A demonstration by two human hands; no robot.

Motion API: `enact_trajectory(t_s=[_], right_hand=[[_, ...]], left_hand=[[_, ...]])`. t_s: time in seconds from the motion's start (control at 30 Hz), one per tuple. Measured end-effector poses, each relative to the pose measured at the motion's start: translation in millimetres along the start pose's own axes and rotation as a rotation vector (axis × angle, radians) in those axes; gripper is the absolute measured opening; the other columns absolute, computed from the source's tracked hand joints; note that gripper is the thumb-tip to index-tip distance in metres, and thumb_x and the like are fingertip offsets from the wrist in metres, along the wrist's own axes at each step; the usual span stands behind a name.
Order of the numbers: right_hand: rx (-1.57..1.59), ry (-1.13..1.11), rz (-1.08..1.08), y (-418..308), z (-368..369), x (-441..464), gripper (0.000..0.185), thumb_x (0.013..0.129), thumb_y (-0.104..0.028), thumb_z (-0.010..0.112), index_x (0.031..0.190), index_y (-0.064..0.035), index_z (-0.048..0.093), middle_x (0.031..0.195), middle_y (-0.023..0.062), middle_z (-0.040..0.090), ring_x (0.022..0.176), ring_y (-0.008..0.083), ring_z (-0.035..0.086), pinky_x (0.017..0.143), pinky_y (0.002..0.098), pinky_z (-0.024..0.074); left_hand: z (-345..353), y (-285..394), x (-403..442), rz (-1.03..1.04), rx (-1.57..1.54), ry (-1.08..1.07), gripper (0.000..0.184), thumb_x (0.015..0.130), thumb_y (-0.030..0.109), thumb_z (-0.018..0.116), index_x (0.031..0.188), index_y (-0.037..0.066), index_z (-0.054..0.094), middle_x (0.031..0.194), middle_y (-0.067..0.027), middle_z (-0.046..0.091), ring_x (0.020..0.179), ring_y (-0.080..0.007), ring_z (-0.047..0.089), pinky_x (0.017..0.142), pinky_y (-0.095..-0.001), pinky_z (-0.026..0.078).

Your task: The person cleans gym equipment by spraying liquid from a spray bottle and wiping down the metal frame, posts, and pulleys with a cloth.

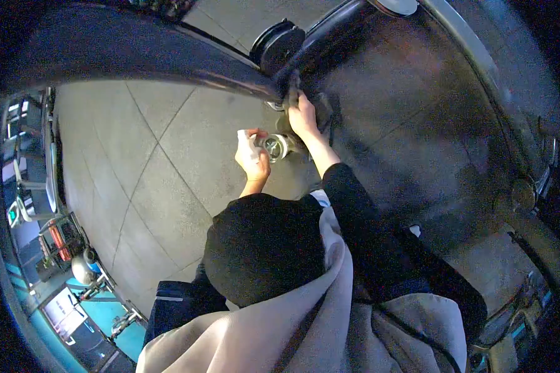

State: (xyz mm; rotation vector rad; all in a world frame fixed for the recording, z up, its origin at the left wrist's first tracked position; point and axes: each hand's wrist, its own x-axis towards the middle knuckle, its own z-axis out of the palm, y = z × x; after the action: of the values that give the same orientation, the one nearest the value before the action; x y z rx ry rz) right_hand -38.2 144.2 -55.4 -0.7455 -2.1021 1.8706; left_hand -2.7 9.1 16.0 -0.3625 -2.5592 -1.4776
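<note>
My left hand (255, 163) has its fingers closed around a crumpled white wipe (247, 143), which could be cloth or paper. Just right of those fingers is a round metal-rimmed end piece (275, 147) with spokes inside; whether the wipe touches it I cannot tell. Farther forward, my right hand (303, 116) is closed at the dark frame of a large machine, gripping a dark part (294, 87) whose shape is lost in shadow. A thick black padded beam (168, 56) runs in from the upper left and meets the frame near this hand.
A black round machine part (279, 46) stands beyond the right hand. The curved machine frame (473, 53) arcs along the right side. Grey tiled floor (149, 161) lies below. At the far left are a rack holding a red roll (59, 239) and a silver ball (84, 270).
</note>
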Motion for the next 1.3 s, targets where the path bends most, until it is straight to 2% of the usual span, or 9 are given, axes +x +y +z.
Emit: enact_trajectory(t_s=[0.23,0.4,0.47,0.67,0.8,0.87,0.97,1.13,1.3], right_hand=[[-0.118,-0.094,0.090,-69,-5,6,0.027,0.070,-0.011,0.047,0.093,-0.0015,0.056,0.085,0.0274,0.058,0.087,0.0421,0.056,0.076,0.0477,0.0440],[-0.050,-0.032,-0.011,-136,-17,-21,0.043,0.074,-0.007,0.046,0.116,-0.0065,0.052,0.090,0.0265,0.057,0.092,0.0374,0.056,0.075,0.0389,0.0451],[0.024,0.002,-0.030,-164,-21,-33,0.048,0.072,-0.005,0.046,0.119,-0.0056,0.050,0.080,0.0264,0.058,0.071,0.0344,0.060,0.068,0.0360,0.0457],[0.253,0.179,-0.636,-231,-31,-37,0.041,0.073,-0.002,0.050,0.113,0.0026,0.052,0.097,0.0205,0.061,0.087,0.0247,0.063,0.077,0.0294,0.0460],[0.363,0.137,-0.572,-214,-26,-19,0.035,0.073,-0.005,0.052,0.107,0.0034,0.053,0.092,0.0188,0.061,0.085,0.0256,0.061,0.077,0.0298,0.0452],[0.314,0.145,-0.527,-183,-20,-12,0.031,0.072,-0.005,0.051,0.102,0.0036,0.054,0.090,0.0189,0.060,0.085,0.0288,0.060,0.078,0.0319,0.0449],[0.242,0.127,-0.449,-121,-11,-7,0.034,0.072,-0.008,0.050,0.104,0.0025,0.054,0.096,0.0193,0.059,0.090,0.0324,0.058,0.080,0.0353,0.0445],[0.277,0.078,-0.393,-159,-17,-9,0.037,0.071,-0.012,0.050,0.105,0.0020,0.055,0.101,0.0209,0.058,0.097,0.0346,0.055,0.087,0.0378,0.0419],[0.451,0.012,-0.644,-264,-42,-22,0.033,0.074,-0.006,0.051,0.105,0.0066,0.053,0.097,0.0187,0.059,0.091,0.0234,0.057,0.082,0.0289,0.0413]], left_hand=[[2,-8,-4,-0.054,-0.050,0.022,0.037,0.058,0.001,0.039,0.093,0.000,0.051,0.079,-0.0116,0.061,0.075,-0.0218,0.061,0.076,-0.0292,0.047],[1,-8,-7,-0.024,0.099,0.003,0.039,0.059,0.000,0.042,0.097,0.000,0.052,0.081,-0.0137,0.061,0.077,-0.0261,0.061,0.075,-0.0308,0.047],[6,-12,-10,0.044,0.223,0.158,0.044,0.059,0.001,0.044,0.102,0.000,0.053,0.083,-0.0149,0.061,0.078,-0.0279,0.061,0.075,-0.0323,0.047],[3,-35,-15,-0.199,0.258,-0.022,0.049,0.079,0.038,0.058,0.109,0.000,0.053,0.098,-0.0161,0.061,0.087,-0.0295,0.059,0.077,-0.0354,0.046],[0,-7,-10,-0.072,0.268,0.006,0.032,0.062,0.003,0.045,0.093,0.000,0.054,0.087,-0.0153,0.058,0.077,-0.0299,0.060,0.072,-0.0323,0.048],[0,7,-1,0.169,0.183,0.043,0.030,0.058,0.001,0.043,0.086,-0.001,0.052,0.080,-0.0134,0.056,0.071,-0.0279,0.059,0.069,-0.0312,0.048],[1,9,-3,0.001,0.107,0.027,0.034,0.063,0.004,0.041,0.095,0.000,0.052,0.080,-0.0132,0.059,0.073,-0.0251,0.061,0.072,-0.0310,0.048],[0,2,-6,-0.046,0.153,-0.008,0.027,0.074,0.007,0.045,0.099,0.002,0.052,0.083,-0.0120,0.062,0.074,-0.0209,0.060,0.074,-0.0306,0.047],[4,-21,-10,-0.061,0.228,0.044,0.034,0.059,0.002,0.046,0.093,0.003,0.051,0.076,-0.0158,0.057,0.070,-0.0321,0.059,0.066,-0.0344,0.047]])
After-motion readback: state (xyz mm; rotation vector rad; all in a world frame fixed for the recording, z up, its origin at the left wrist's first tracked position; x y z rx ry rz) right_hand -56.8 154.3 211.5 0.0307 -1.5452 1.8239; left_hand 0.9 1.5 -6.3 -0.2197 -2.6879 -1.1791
